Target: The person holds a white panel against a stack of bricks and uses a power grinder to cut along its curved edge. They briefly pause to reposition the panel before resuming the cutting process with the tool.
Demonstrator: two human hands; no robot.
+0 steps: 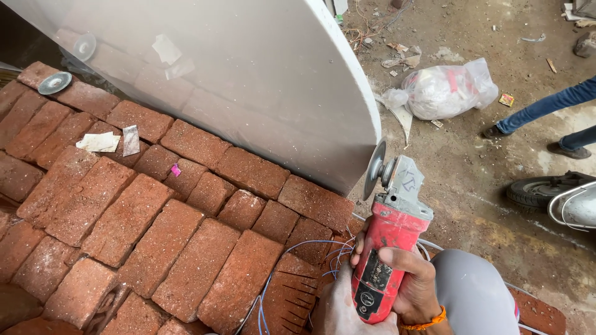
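Note:
A red angle grinder (385, 248) with a grey head is held upright near the bottom centre. Its disc (374, 169) sits against the curved edge of a large white glossy panel (261, 80) that stands on a stack of red bricks (155, 211). My right hand (413, 282) wraps the grinder's red body from the right, an orange band on its wrist. From the lower left my left hand (341, 307) cups the tool's rear end. My grey-clad knee (472, 291) is just right of the hands.
A spare grinding disc (54, 82), paper scraps (99, 142) and a pink bit (176, 169) lie on the bricks. Blue-white wire (310, 248) loops by the grinder. On the dirt ground: a white plastic bag (444, 90), another person's legs (546, 105), a scooter wheel (537, 191).

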